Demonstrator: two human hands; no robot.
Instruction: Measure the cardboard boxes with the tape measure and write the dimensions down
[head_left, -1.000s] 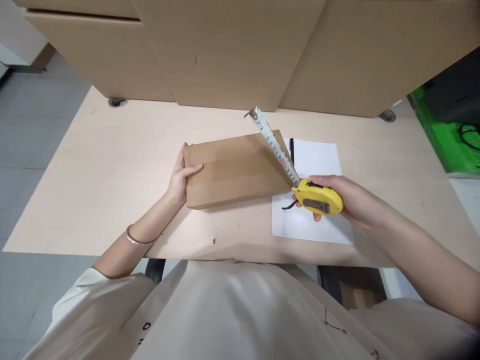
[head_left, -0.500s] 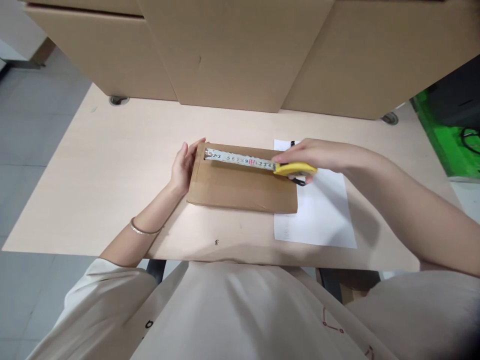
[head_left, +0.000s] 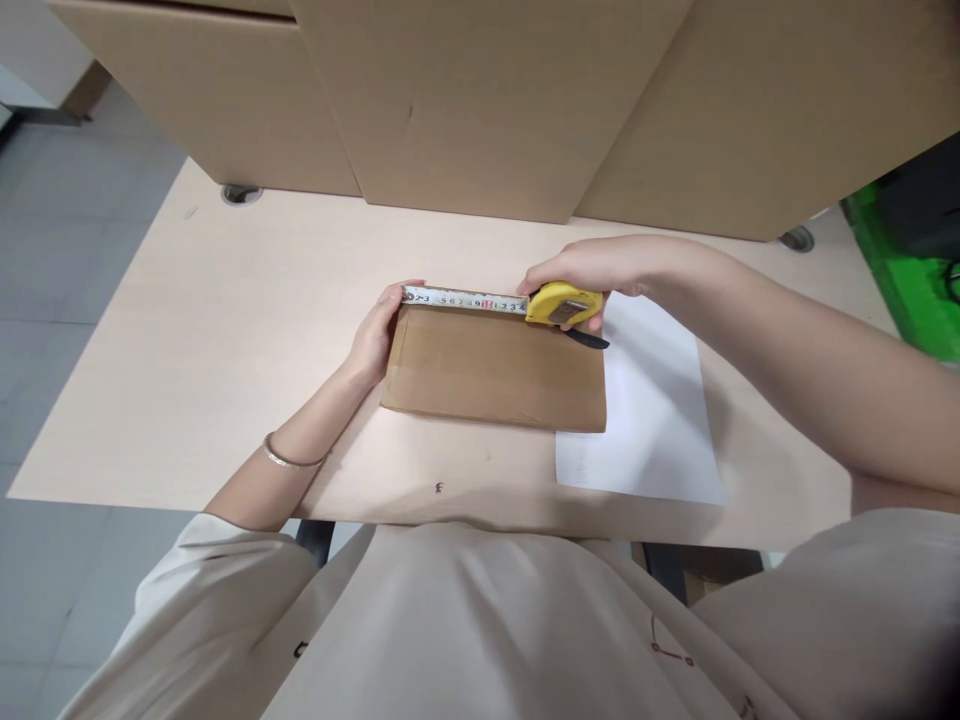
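Observation:
A flat brown cardboard box (head_left: 499, 370) lies on the table, its right end over a white sheet of paper (head_left: 656, 420). My left hand (head_left: 373, 338) grips the box's left end, with its fingertips at the hooked end of a tape blade. My right hand (head_left: 570, 268) is closed round a yellow tape measure (head_left: 564, 303) above the box's far right part. The white blade (head_left: 465, 300) stretches along the far edge of the box between both hands. From the tape measure a black strap (head_left: 587, 339) hangs over the box. Some right-hand fingers are hidden behind the case.
Large cardboard boxes (head_left: 480, 110) stand along the back of the pale table (head_left: 247, 340). Cable holes (head_left: 241, 194) sit near the table's back corners. Something green with dark items (head_left: 922, 270) is at the far right. A small dark mark (head_left: 439, 488) shows near the front edge.
The tape measure and its blade have moved from over the box top to the far edge. My left fingers have come to the blade's end. The view has shifted slightly.

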